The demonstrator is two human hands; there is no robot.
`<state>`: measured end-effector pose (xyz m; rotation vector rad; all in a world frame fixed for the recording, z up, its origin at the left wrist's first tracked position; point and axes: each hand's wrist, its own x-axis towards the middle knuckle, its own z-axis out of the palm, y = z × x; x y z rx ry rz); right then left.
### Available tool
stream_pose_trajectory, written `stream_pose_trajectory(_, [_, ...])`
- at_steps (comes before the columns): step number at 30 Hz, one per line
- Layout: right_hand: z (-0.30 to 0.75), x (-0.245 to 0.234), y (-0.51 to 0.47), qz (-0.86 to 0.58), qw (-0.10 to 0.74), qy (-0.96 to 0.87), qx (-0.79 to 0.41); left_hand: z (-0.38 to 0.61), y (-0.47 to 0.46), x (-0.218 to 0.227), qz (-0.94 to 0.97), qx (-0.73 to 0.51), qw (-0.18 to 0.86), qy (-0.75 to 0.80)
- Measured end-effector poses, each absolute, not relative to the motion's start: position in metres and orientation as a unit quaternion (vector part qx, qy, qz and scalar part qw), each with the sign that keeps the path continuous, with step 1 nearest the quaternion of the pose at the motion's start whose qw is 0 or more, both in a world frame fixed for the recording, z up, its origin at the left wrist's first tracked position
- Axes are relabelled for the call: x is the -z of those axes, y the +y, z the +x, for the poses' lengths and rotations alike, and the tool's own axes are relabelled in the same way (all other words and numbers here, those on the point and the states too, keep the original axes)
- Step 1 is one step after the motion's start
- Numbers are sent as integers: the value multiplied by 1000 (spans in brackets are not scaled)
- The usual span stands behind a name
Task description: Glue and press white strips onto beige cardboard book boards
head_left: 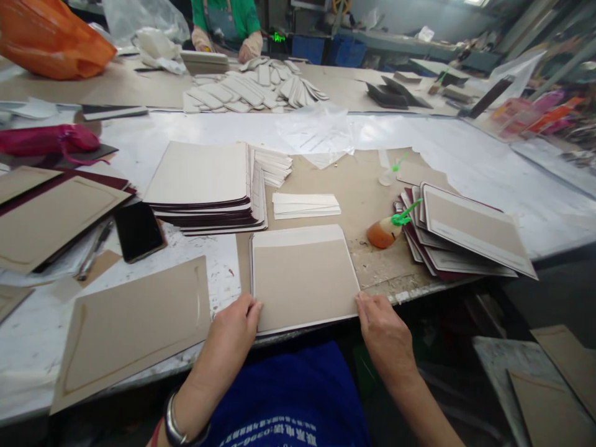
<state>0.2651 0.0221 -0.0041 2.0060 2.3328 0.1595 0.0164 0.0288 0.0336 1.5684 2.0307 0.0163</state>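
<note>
A tan cardboard panel with a white border lies at the table's front edge, on top of at least one other board. My left hand pinches its lower left corner between thumb and fingers. At the lower right corner, my right hand grips the same panel, its fingers partly hidden behind the edge. Just beyond the panel lie several white paper strips. To the left is a flat tan board with glossy glue-like lines near its ends.
A tall stack of boards stands behind left, near a phone. On the right are an orange-bottomed bottle with a green nozzle and a slanted board pile. Across the table, a person works behind many pale pieces.
</note>
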Motion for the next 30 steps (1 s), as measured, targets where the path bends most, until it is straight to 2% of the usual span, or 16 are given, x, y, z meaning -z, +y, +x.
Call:
stream_pose_trajectory(12, [268,12,21,607,-52,779,-147,5,13,-7,609,-141,259,737])
stream_pose_trajectory(18, [268,15,21,597,-103,774,-185,-3,11,12,763,-230,27,603])
stream_pose_trajectory(20, [268,15,21,593,-93,779,-183,-6,13,16,800,-218,-2,559])
stream_pose_trajectory(23, [269,15,21,591,-91,779,-187,-10,15,21,835,-185,15,518])
stream_pose_trajectory(30, [270,19,22,583,-77,784,-196,-14,13,27,841,-151,22,519])
